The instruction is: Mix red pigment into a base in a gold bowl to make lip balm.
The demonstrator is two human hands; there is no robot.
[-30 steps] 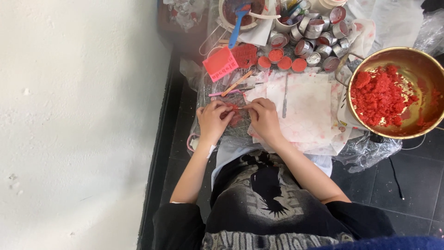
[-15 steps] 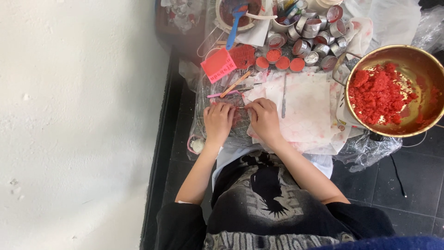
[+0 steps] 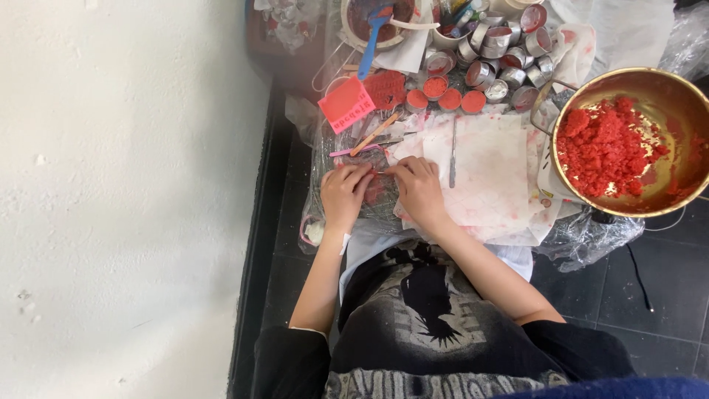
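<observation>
Head view: left hand (image 3: 346, 193) and right hand (image 3: 418, 188) pinch a small red-stained piece (image 3: 378, 177) between them on the worktop (image 3: 487, 170), brass bowl (image 3: 683, 96) at two o'clock. Looks light, soft, smeary; best gripped at its edges.

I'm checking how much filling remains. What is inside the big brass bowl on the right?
The brass bowl holds a heap of red crumbly paste on its left side; bare metal shows right. The bottom under the heap is covered.
</observation>
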